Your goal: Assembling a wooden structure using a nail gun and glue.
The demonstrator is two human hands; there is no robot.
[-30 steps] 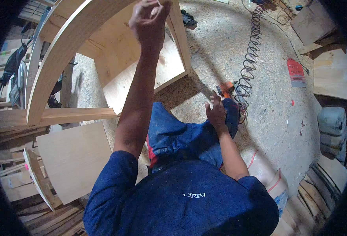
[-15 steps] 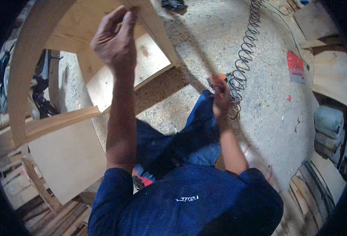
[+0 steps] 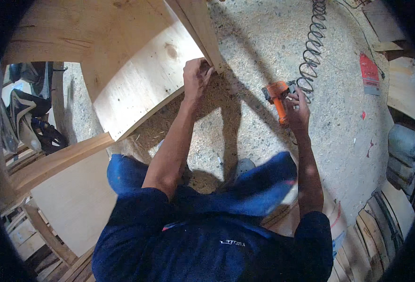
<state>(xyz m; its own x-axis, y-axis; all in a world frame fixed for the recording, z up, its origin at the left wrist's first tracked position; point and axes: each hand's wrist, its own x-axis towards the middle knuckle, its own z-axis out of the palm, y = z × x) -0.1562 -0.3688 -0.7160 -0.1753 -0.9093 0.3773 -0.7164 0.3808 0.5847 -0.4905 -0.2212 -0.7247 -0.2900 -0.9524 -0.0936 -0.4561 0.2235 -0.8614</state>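
Observation:
A large plywood cabinet (image 3: 139, 89), open at the front, stands ahead on the left. My left hand (image 3: 197, 80) is at its near right corner, where the upright side panel (image 3: 195, 28) meets the bottom board. Its fingers are curled against that corner, their tips partly hidden. Over the floor to the right, my right hand (image 3: 299, 113) is closed on an orange air nail gun (image 3: 279, 96). The nail gun's head points forward, and part of its body is behind my fingers.
A coiled black air hose (image 3: 307, 54) runs forward from near the nail gun. Sawdust covers the concrete floor (image 3: 249, 136). A red and white packet (image 3: 369, 73) lies to the right, with grey jugs (image 3: 401, 142) and wood offcuts nearby. A pale board (image 3: 73, 197) is at left.
My left hand has come down from in front of the cabinet to its near right corner. My right hand has lifted the nail gun, now showing more fully. My knees have spread and the view has shifted.

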